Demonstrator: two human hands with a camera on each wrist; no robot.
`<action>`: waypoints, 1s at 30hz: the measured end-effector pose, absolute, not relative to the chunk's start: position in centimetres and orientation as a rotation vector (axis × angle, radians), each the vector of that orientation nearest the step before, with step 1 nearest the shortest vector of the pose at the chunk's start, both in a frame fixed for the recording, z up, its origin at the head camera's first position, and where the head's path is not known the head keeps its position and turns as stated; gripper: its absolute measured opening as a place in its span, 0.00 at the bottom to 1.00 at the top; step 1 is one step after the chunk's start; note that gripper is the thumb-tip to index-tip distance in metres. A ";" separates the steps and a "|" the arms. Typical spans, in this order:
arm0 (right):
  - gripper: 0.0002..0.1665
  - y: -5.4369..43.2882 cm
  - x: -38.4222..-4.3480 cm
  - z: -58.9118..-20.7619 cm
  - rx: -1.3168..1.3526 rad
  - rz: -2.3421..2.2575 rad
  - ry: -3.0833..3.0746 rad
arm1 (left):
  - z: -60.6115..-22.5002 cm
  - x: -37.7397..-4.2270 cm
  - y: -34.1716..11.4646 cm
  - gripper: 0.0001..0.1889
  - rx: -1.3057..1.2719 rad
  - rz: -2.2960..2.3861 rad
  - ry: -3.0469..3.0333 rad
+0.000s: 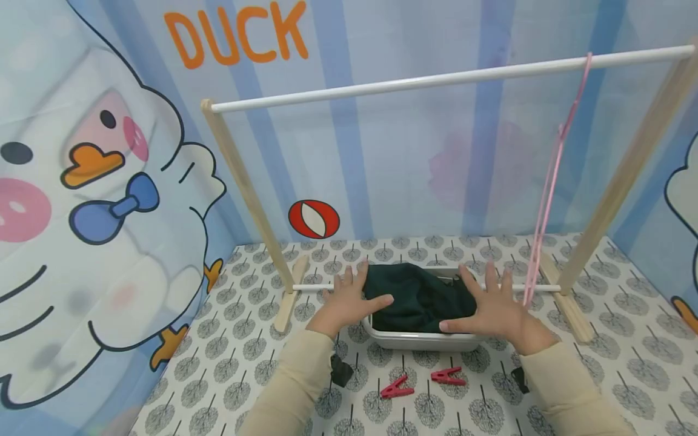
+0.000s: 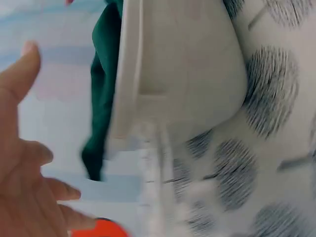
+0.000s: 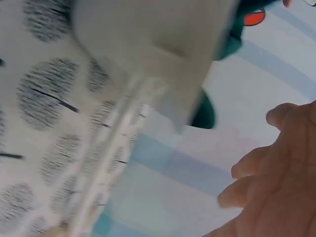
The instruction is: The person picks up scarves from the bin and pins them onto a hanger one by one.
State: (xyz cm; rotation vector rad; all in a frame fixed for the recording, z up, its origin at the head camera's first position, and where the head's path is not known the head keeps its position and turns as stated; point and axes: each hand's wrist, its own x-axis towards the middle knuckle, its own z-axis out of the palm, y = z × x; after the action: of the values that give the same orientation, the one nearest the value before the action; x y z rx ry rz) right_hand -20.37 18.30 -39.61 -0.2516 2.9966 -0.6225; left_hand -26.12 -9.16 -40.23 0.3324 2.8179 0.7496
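A dark green cloth point(image 1: 417, 297) lies bunched in a white basin point(image 1: 425, 342) and drapes over its edge. My left hand point(image 1: 349, 300), fingers spread and straight, is over the basin's left end, holding nothing. In the left wrist view a gap shows between that hand point(image 2: 34, 182) and the green cloth point(image 2: 104, 74). Over the right end my right hand point(image 1: 493, 312) is likewise spread, its thumb above the cloth. The right wrist view shows this hand point(image 3: 281, 182) apart from the basin point(image 3: 158, 49), with nothing in its grasp.
A rack with a white top rod point(image 1: 382, 89) and wooden posts point(image 1: 248, 194) stands behind the basin. From its right part hangs a thin pink hanger point(image 1: 551, 181), seen edge-on. Two red clothespins point(image 1: 397, 387) point(image 1: 448, 376) lie in front on the tree-patterned tablecloth point(image 1: 229, 369).
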 end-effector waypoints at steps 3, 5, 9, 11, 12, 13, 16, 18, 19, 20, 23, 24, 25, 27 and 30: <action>0.74 18.8 -20.1 -41.0 -0.248 -0.686 2.996 | -41.5 -26.8 -9.9 0.51 0.195 1.127 2.635; 0.75 18.8 -20.0 -41.9 -0.244 -0.713 3.002 | -42.4 -27.2 -10.0 0.51 0.083 1.330 2.524; 0.77 18.6 -20.0 -43.2 -0.217 -0.755 3.007 | -43.7 -28.0 -9.8 0.51 -0.063 1.539 2.389; 0.79 18.5 -20.0 -43.7 -0.200 -0.770 3.010 | -44.2 -28.2 -9.5 0.51 -0.085 1.584 2.348; 0.79 18.4 -20.0 -44.0 -0.188 -0.775 3.009 | -44.4 -28.3 -9.3 0.51 -0.098 1.588 2.334; 0.80 18.3 -20.0 -44.2 -0.175 -0.781 3.012 | -44.6 -28.3 -9.1 0.51 -0.093 1.601 2.318; 0.81 18.3 -20.1 -44.6 -0.134 -0.792 3.019 | -45.1 -28.4 -8.5 0.51 -0.084 1.621 2.293; 0.81 18.3 -20.1 -44.7 -0.112 -0.798 3.017 | -45.4 -28.4 -8.1 0.50 -0.071 1.627 2.291; 0.81 18.3 -20.1 -44.7 -0.109 -0.808 3.017 | -45.5 -28.5 -7.9 0.49 -0.063 1.642 2.291; 0.81 18.3 -20.1 -44.7 -0.108 -0.814 3.019 | -45.6 -28.5 -7.8 0.48 -0.065 1.646 2.302; 0.81 18.3 -20.3 -44.7 -0.110 -0.834 3.022 | -45.7 -28.9 -7.4 0.42 -0.029 1.651 2.355; 0.82 18.3 -20.3 -44.7 -0.110 -0.840 3.025 | -45.7 -29.0 -7.3 0.41 -0.014 1.629 2.394; 0.82 18.3 -20.4 -44.7 -0.109 -0.843 3.029 | -45.6 -29.2 -7.1 0.39 0.013 1.602 2.435; 0.82 18.3 -20.5 -44.7 -0.104 -0.838 3.036 | -45.5 -29.4 -6.9 0.35 0.069 1.518 2.530; 0.82 18.2 -20.5 -44.7 -0.093 -0.840 3.036 | -45.3 -29.7 -6.5 0.28 0.131 1.382 2.671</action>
State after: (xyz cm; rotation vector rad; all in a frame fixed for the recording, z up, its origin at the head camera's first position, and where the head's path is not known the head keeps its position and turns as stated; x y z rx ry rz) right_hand -20.53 18.23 -44.68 -0.0931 3.0356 -0.8405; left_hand -29.66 -6.45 -45.31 0.1310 2.6713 1.3819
